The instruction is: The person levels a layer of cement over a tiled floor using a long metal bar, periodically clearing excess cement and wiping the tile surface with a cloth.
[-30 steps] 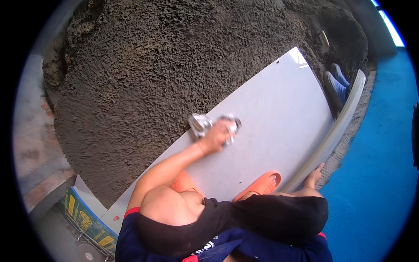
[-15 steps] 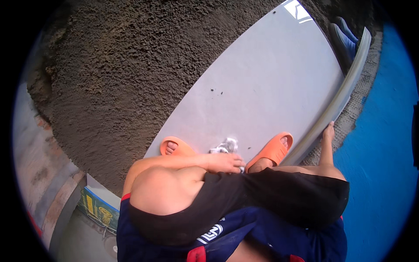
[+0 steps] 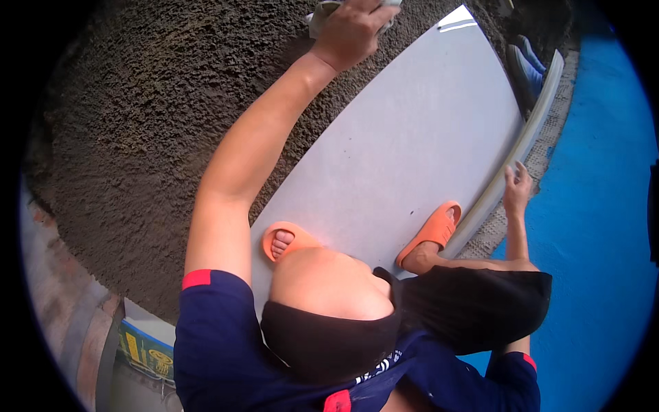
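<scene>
A crumpled white and grey cloth (image 3: 320,17) is bunched in my left hand (image 3: 349,33), closed, far out over rough mortar (image 3: 158,117). Under my feet lies a large pale grey tile (image 3: 405,137), its surface smooth with a few dark specks. My right hand (image 3: 517,191) is beside a long, pale strip (image 3: 525,141) along the tile's right side. Its fingers are apart and hold nothing; whether they touch the strip I cannot tell.
My feet stand on the tile in orange slides (image 3: 434,230). Dark shoes (image 3: 527,72) rest beyond the strip. Bright blue flooring (image 3: 597,206) covers the right side. At the lower left is a green and yellow printed box (image 3: 145,349), near a ledge (image 3: 86,343).
My left hand has swung from between my feet to the far left, carrying the cloth off the tile. My right hand has loosened from the strip, its fingers now spread.
</scene>
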Action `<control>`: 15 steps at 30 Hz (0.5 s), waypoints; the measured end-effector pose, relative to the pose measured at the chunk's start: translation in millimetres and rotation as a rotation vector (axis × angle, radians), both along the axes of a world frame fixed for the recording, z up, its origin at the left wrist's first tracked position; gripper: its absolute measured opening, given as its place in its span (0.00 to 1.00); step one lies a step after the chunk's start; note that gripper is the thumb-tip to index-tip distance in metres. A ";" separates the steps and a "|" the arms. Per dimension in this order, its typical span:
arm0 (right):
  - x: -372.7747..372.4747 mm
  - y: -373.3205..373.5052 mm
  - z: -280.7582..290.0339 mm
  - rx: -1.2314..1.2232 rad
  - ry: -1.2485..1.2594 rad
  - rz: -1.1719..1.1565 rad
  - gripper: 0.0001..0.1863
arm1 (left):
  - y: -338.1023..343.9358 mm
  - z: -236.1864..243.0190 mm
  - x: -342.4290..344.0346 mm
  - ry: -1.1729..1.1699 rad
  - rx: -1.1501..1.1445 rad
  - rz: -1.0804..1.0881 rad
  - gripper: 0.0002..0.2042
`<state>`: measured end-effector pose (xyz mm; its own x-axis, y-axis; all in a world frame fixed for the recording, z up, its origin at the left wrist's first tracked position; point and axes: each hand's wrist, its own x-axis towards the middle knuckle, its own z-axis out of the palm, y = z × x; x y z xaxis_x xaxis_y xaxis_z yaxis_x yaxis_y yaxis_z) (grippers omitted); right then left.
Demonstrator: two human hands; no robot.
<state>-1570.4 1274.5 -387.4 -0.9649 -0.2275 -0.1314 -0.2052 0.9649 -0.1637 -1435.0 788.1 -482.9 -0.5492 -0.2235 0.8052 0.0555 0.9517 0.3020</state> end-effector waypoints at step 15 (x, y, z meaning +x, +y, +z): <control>72.4 -114.4 47.5 -0.160 -0.348 0.096 0.25 | 176.7 -70.5 163.6 -0.324 0.257 -0.946 0.10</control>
<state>-1498.0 1160.1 -339.9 -0.8422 -0.3591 -0.4022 -0.1995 0.9006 -0.3862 -1271.5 964.9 -553.4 -0.7718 0.2688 0.5762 0.6278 0.4656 0.6238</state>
